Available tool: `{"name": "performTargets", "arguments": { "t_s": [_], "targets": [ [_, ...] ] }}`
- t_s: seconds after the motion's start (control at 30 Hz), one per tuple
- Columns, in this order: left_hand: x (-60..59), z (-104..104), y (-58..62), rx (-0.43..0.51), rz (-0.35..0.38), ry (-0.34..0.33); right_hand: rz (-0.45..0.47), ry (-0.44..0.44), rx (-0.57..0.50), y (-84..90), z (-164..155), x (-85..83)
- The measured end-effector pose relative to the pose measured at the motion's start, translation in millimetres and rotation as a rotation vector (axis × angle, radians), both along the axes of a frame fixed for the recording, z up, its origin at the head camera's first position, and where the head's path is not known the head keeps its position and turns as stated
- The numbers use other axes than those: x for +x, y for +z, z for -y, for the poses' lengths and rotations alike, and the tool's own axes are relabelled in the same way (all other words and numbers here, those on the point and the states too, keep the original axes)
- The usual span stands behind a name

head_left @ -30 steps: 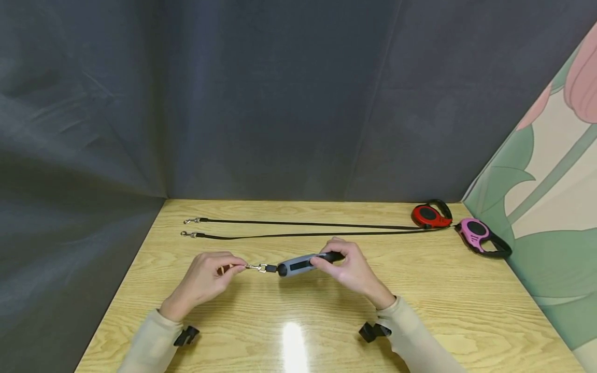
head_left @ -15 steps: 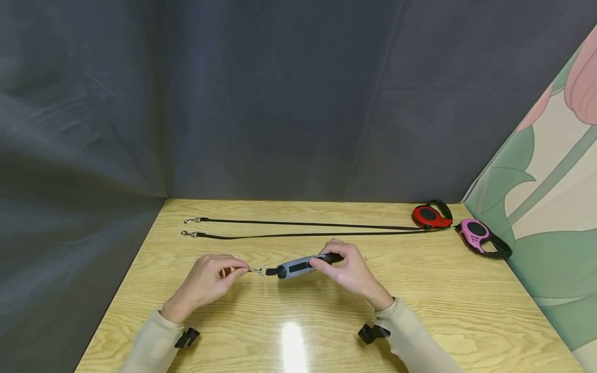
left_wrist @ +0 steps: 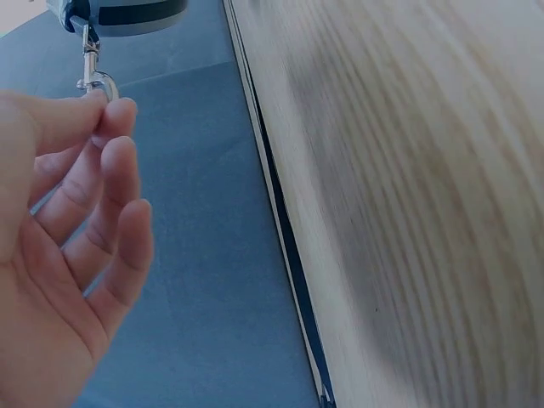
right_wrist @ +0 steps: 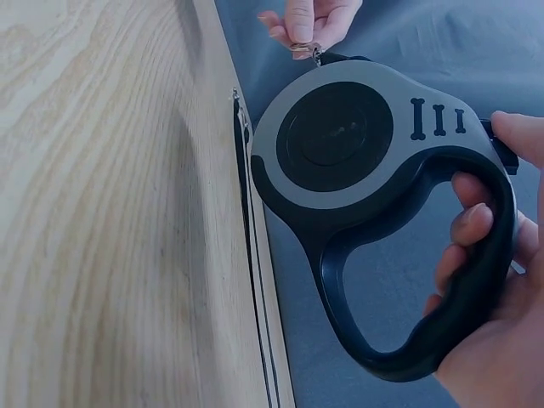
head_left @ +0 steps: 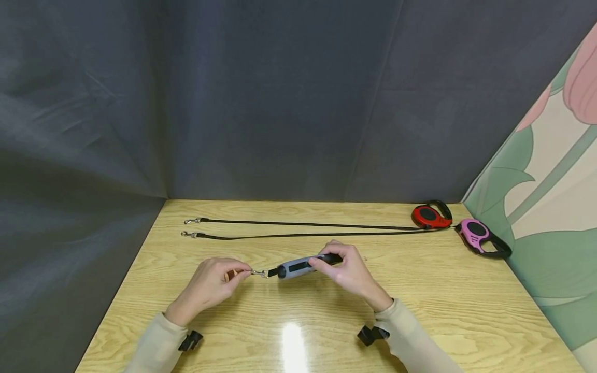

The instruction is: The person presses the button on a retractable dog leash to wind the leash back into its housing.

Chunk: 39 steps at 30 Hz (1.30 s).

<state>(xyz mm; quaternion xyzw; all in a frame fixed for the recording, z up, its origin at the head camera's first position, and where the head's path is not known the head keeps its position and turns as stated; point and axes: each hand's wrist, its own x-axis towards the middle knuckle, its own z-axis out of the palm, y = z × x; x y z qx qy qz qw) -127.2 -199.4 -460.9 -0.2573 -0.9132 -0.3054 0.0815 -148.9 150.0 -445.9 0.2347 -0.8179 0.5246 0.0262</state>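
Observation:
My right hand (head_left: 347, 269) grips the black handle of a grey retractable dog leash (right_wrist: 348, 136), its fingers curled through the loop. In the right wrist view, the thumb lies at the black button on top of the case. The leash is held above the wooden table, seen edge-on in the head view. My left hand (head_left: 212, 285) pinches the end of the leash's silver snap hook (left_wrist: 91, 68) between thumb and forefinger. Its other fingers are loosely bent. A short black strap (head_left: 272, 272) joins the hook to the case.
At the back right of the table (head_left: 298, 311) lie a red retractable leash (head_left: 426, 215) and a pink one (head_left: 475, 233). Two black straps (head_left: 303, 224) stretch leftward from them, ending in metal hooks (head_left: 188, 234). A dark curtain (head_left: 280, 103) hangs behind.
My left hand has shifted slightly right and toward me with the snap hook, bringing it nearer the case. The short strap now slants more. My right hand stays almost in place.

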Motion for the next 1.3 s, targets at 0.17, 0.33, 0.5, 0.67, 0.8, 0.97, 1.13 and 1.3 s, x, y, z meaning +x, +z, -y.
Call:
{"name": "performTargets", "arguments": {
  "t_s": [0.17, 0.33, 0.5, 0.67, 0.8, 0.97, 1.13, 1.3],
  "targets": [
    [-0.9, 1, -0.5, -0.045, 0.033, 0.001, 0.002, -0.009, -0.008, 0.8, 1, 0.5],
    [1.2, -2, 2.2, -0.06, 0.059, 0.018, -0.004, -0.007, -0.012, 0.3, 3, 1.0],
    [7.0, -20, 8.0, -0.038, 0.088, 0.025, -0.009, 0.001, -0.035, 0.0, 8, 2.9],
    [12.7, -39, 10.0, 0.003, 0.054, -0.004, 0.052, 0.013, -0.076, 0.9, 15, 5.9],
    [12.3, -48, 8.2, 0.05, 0.017, -0.03, 0.077, 0.017, -0.114, 1.0, 19, 8.7],
    [11.7, -55, 6.9, 0.096, 0.048, -0.068, 0.084, 0.033, -0.126, 1.2, 23, 12.3],
    [15.2, -56, 7.8, 0.126, 0.119, -0.074, 0.113, -0.01, -0.102, 0.2, 27, 15.0],
    [17.5, -56, 7.0, 0.113, 0.092, -0.059, 0.073, -0.043, -0.09, -1.2, 30, 17.3]
  ]
}}
